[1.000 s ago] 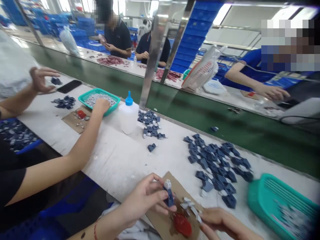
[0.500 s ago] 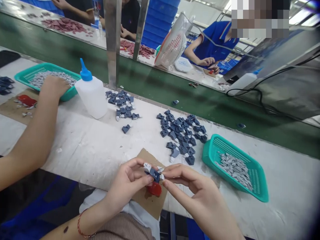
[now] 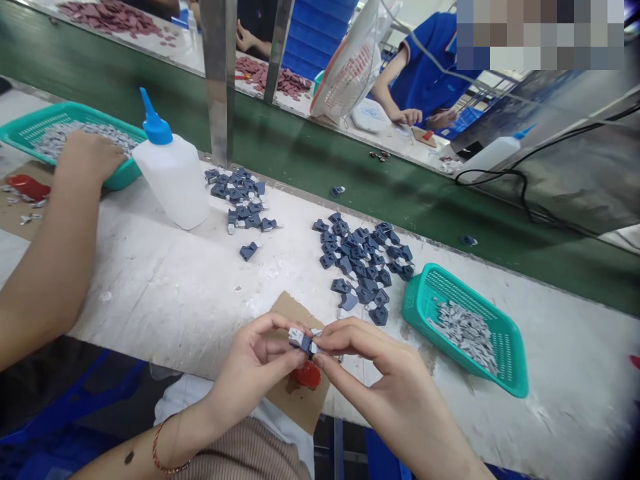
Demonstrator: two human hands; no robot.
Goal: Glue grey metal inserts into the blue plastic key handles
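Note:
Between the fingertips of both hands is a small dark blue plastic part (image 3: 307, 345) with pale grey pieces on it. My left hand (image 3: 257, 363) pinches its left side between thumb and fingers. From the right, my right hand (image 3: 380, 373) pinches a small pale grey piece (image 3: 314, 347) against the blue part; the fingertips partly hide it. Just below lies a red patch (image 3: 307, 375) on a brown cardboard sheet (image 3: 295, 403) at the table's front edge. Beyond my hands a heap of dark blue parts (image 3: 357, 257) lies on the white table (image 3: 200, 300).
A green basket (image 3: 515, 363) of small grey pieces stands at right. To the left are a white bottle with a blue cap (image 3: 173, 177), a smaller pile of blue parts (image 3: 240, 193), and a co-worker's arm (image 3: 65, 247) reaching into another green basket (image 3: 30, 123). A metal post (image 3: 220, 87) rises behind.
My hands have drawn slightly closer together, and the right fingertips now press the grey piece nearer the blue part. The view has shifted a little. The person across has lowered their hands.

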